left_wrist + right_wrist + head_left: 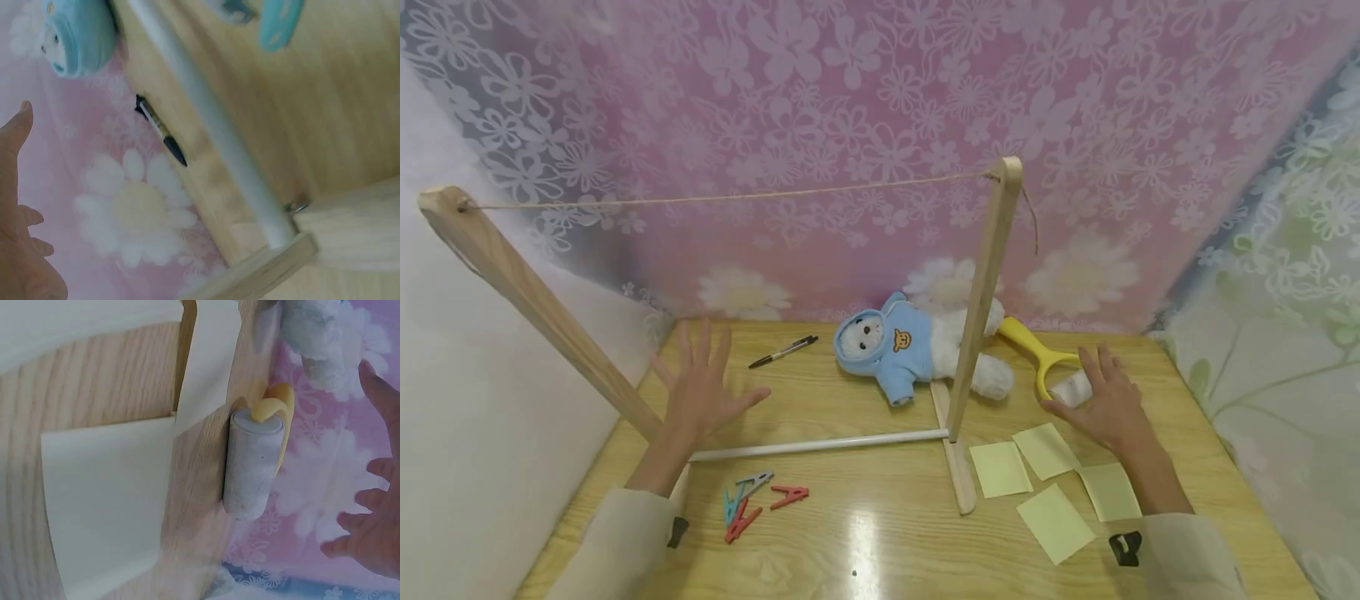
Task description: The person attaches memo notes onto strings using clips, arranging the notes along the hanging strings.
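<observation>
The left grip (700, 396) is released: its fingers are spread in the air by the left post of the wooden frame (981, 312), and it holds nothing. The right grip (1108, 404) is equally released, fingers apart, just beside the roller (1071, 389) with yellow handle, which lies at the far right of the surface (805, 571); the right wrist view shows them not touching.

I judge that the work is before its first step or in a pause. The next move would probably call for closing one grip upon a chosen thing; the roller suits the right one, whereas the small pegs (743, 523), at near left, would need a fine pinch.

Further outward, a string (805, 193) joins the post tops, carrying nothing. Four paper notes (1055, 523) lie at near right; a pen (782, 352) and a plush toy (906, 342) lie on the far side.

The left forearm covers the frame's left foot, the right hand hides one roller end, and the right post crosses the toy. In the left wrist view, the pegs are blurred and cut off above.
</observation>
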`<action>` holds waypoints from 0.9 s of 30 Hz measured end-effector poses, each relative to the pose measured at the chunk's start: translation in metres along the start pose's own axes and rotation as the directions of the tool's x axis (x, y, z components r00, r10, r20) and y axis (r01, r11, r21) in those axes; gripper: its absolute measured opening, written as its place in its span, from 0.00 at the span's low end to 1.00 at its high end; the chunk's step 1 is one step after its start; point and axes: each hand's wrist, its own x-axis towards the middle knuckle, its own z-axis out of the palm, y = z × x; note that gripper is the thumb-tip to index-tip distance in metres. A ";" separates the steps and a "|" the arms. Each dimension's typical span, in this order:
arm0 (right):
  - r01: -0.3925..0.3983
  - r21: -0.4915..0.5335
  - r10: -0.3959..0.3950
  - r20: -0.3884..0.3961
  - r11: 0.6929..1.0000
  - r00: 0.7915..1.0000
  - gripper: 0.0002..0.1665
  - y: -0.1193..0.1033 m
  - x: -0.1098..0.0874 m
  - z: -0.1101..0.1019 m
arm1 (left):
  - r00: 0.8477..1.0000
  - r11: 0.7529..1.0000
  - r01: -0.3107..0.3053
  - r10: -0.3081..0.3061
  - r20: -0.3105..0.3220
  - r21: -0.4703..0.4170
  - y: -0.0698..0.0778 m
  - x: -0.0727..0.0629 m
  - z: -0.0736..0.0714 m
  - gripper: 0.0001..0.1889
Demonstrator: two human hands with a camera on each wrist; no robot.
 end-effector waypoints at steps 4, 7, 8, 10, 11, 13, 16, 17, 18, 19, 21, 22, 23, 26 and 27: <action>-0.004 0.088 -0.002 0.068 0.996 0.998 0.58 -0.003 -0.002 0.004 | 0.996 0.999 -0.026 0.028 0.079 -0.019 0.005 -0.014 0.005 0.59; -0.032 0.115 0.018 0.125 0.993 0.992 0.53 -0.005 -0.003 0.007 | 0.994 0.992 -0.082 0.089 0.068 -0.096 0.013 -0.023 0.008 0.58; -0.040 0.120 0.022 0.145 0.992 0.989 0.51 -0.005 -0.004 0.009 | 0.992 0.987 -0.108 0.115 0.054 -0.120 0.016 -0.026 0.009 0.57; -0.052 0.143 0.027 0.176 0.988 0.984 0.47 -0.006 -0.006 0.011 | 0.985 0.970 -0.166 0.171 0.013 -0.180 0.021 -0.032 0.011 0.54; -0.054 0.152 0.025 0.186 0.987 0.982 0.45 -0.007 -0.008 0.012 | 0.980 0.959 -0.194 0.197 -0.004 -0.204 0.023 -0.034 0.012 0.53; -0.055 0.163 0.023 0.195 0.985 0.980 0.42 -0.006 -0.012 0.016 | 0.969 0.939 -0.245 0.247 -0.023 -0.240 0.028 -0.041 0.015 0.50; -0.064 0.161 0.028 0.212 0.985 0.977 0.40 -0.005 -0.018 0.020 | 0.955 0.914 -0.284 0.296 -0.002 -0.289 0.035 -0.051 0.018 0.48; -0.070 0.154 0.036 0.215 0.986 0.976 0.40 -0.004 -0.020 0.021 | 0.953 0.911 -0.282 0.301 0.019 -0.302 0.037 -0.055 0.019 0.47; -0.073 0.145 0.040 0.218 0.987 0.975 0.40 -0.002 -0.021 0.022 | 0.952 0.908 -0.278 0.305 0.040 -0.315 0.039 -0.058 0.018 0.47; -0.074 0.141 0.042 0.217 0.987 0.975 0.40 -0.001 -0.023 0.023 | 0.949 0.903 -0.275 0.309 0.055 -0.329 0.041 -0.061 0.019 0.46; -0.079 0.127 0.050 0.214 0.989 0.975 0.40 0.000 -0.028 0.025 | 0.946 0.900 -0.265 0.312 0.086 -0.347 0.044 -0.067 0.019 0.44; -0.081 0.120 0.054 0.215 0.989 0.975 0.40 0.001 -0.029 0.026 | 0.944 0.898 -0.258 0.313 0.105 -0.356 0.045 -0.070 0.020 0.42; -0.087 0.114 0.061 0.214 0.990 0.975 0.39 0.002 -0.031 0.028 | 0.940 0.897 -0.256 0.317 0.122 -0.360 0.045 -0.072 0.021 0.41; -0.106 0.108 0.080 0.220 0.988 0.972 0.38 0.005 -0.036 0.031 | 0.929 0.879 -0.246 0.335 0.160 -0.409 0.047 -0.078 0.027 0.36; -0.117 0.110 0.090 0.225 0.987 0.970 0.39 0.005 -0.037 0.032 | 0.923 0.871 -0.242 0.342 0.174 -0.427 0.047 -0.080 0.028 0.34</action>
